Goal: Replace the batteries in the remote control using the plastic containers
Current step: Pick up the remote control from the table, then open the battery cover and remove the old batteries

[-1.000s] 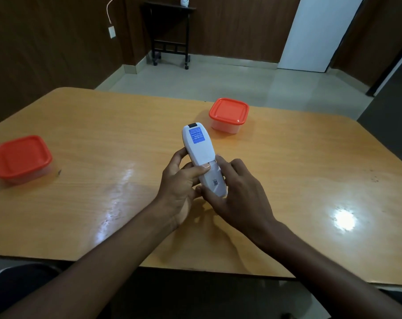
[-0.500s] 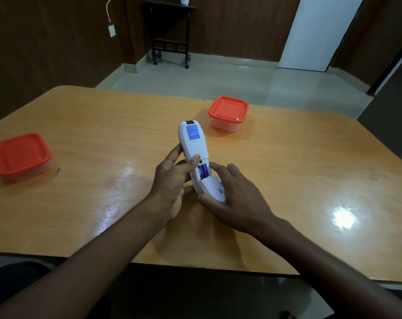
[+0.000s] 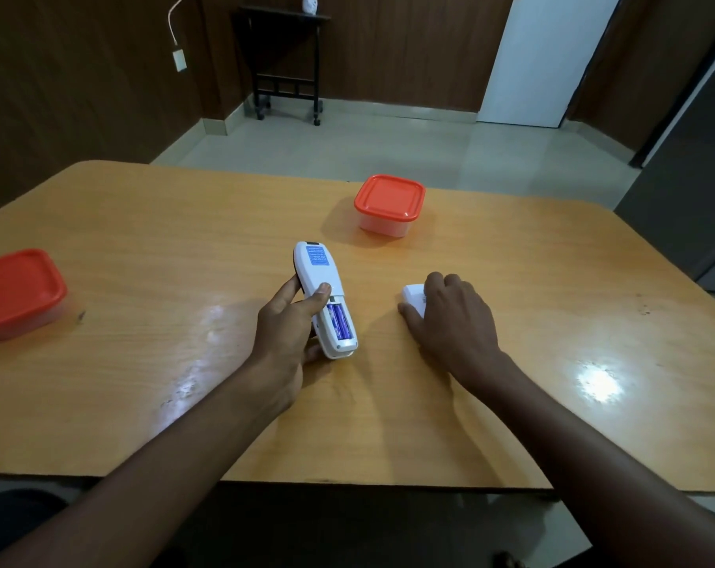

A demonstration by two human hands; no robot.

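Over wooden table, left hand grips open remote; right hand holds its cover.

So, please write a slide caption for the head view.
Left hand holds the opened remote, batteries exposed; right hand sets its cover on the table.

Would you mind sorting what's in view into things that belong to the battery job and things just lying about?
Job:
remote, held by left hand
batteries in its open bay
cover under right hand
near container
far container

Lying about:
side table
wall cable
door
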